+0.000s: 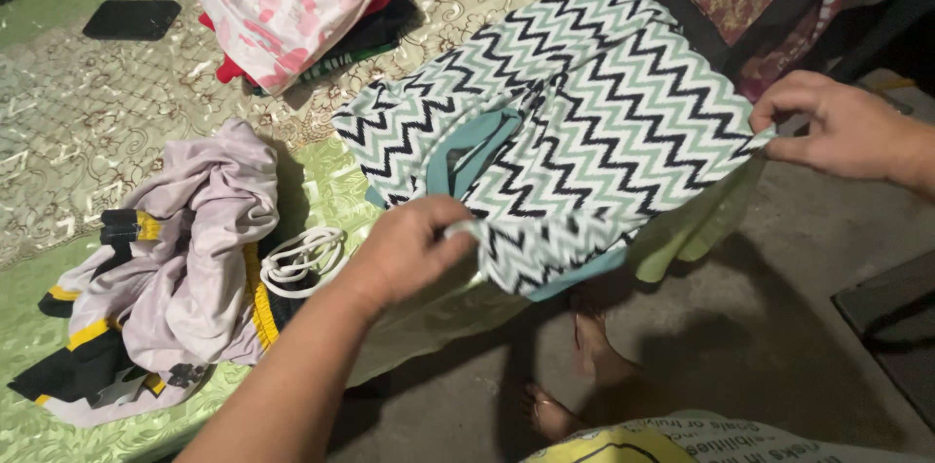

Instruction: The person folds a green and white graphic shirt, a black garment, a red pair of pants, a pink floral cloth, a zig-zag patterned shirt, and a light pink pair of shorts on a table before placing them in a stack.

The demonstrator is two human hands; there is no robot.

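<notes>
Our left hand (414, 247) and right hand (845, 128) are bare, without rings or watch, and the forearms are unsleeved. Our bare feet (592, 341) show below, beside a yellow, print-marked garment (672, 444) we wear.

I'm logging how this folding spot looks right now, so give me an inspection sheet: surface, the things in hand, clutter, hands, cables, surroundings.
Surface: green patterned bed cover with a beige patterned sheet behind it.
Things in hand: zigzag-print garment with teal trim, held spread over the bed edge.
Clutter: crumpled lilac garment on black-and-yellow clothing; stack of folded clothes, pink-print piece on top; dark flat rectangle.
Hands: left hand pinches the garment's near edge; right hand pinches its far corner.
Cables: coiled white cord on the bed.
Surroundings: grey floor; the person's bare feet below.
</notes>
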